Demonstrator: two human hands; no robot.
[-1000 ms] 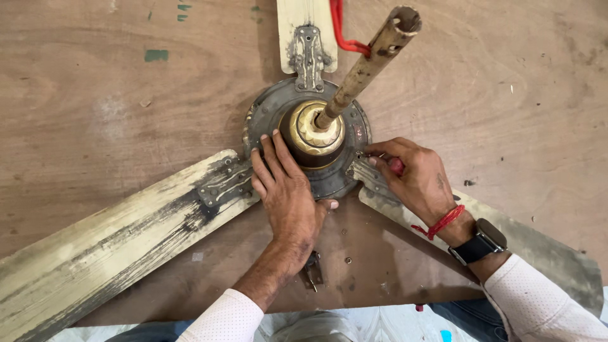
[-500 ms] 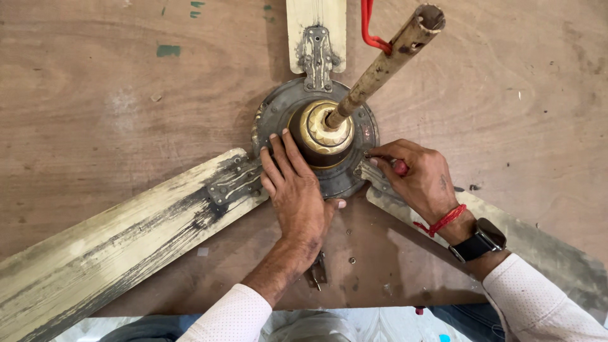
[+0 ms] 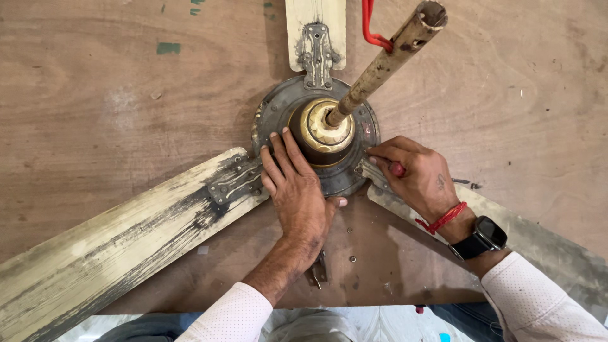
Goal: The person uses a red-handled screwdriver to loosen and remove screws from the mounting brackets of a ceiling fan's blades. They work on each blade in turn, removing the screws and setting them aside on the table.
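Your right hand [image 3: 415, 174] is curled shut around a small tool with a red handle [image 3: 397, 169]. Only a sliver of the handle shows between your fingers, so its kind cannot be told; its hidden tip points left, toward the rim of the fan motor housing [image 3: 288, 104]. Your fingertips touch that rim at its lower right, just where the right blade bracket [image 3: 373, 176] meets it.

Your left hand [image 3: 297, 190] lies flat with fingers spread, holding nothing and pressing on the lower left of the housing. Its fingertips reach up to the edge of the brass-coloured centre cap [image 3: 316, 130].

The housing is a round, dark, worn metal disc lying on a brown wooden board [image 3: 95, 95]. It sits directly between your two hands, slightly above both in the view. From the cap a rusty downrod [image 3: 380, 66] rises and leans up and to the right, away from you, with a red wire [image 3: 370, 25] looping beside its top.

Three pale, scuffed blades run outward from the housing. The left blade [image 3: 107, 253] runs down and left, past your left wrist. The top blade [image 3: 315, 25] runs straight up. The right blade [image 3: 538, 240] runs down and right, beneath your right forearm, so its long axis follows that arm.

The right hand is the one nearer the bracket joint; the left steadies the opposite side.
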